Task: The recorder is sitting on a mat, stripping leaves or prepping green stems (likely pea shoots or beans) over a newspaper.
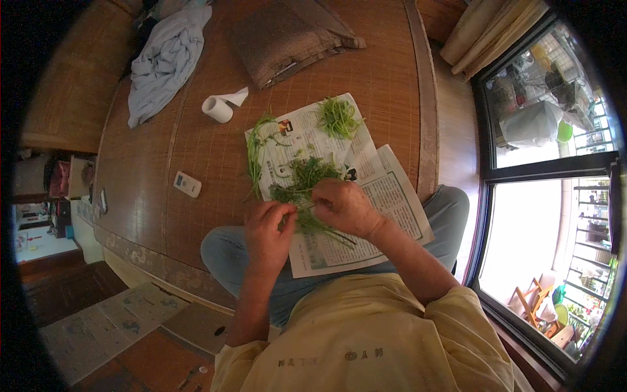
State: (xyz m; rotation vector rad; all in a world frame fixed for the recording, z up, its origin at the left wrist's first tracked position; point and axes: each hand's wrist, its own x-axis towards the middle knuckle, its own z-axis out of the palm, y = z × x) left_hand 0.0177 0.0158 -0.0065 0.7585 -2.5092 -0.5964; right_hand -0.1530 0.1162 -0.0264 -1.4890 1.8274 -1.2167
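Both my hands are close together over the newspaper [392, 209] spread in front of my crossed legs. My left hand [269, 228] is closed in a pinch at a thin green stem. My right hand [346, 206] has its fingers curled around the same leafy herb stems [320, 225], whose ends stick out below it. Just beyond the hands lies a heap of dark green leaves [312, 171]. Long loose stems [255, 153] lie along the paper's left edge. A bundle of pale green stems [338, 119] sits at its far right.
A toilet roll [218, 109] with a loose end and a white remote control [187, 184] lie on the brown mat [144, 157]. Farther off are a brown pillow [287, 42] and a crumpled pale blue cloth [168, 62]. A dark-framed window [545, 171] is on the right.
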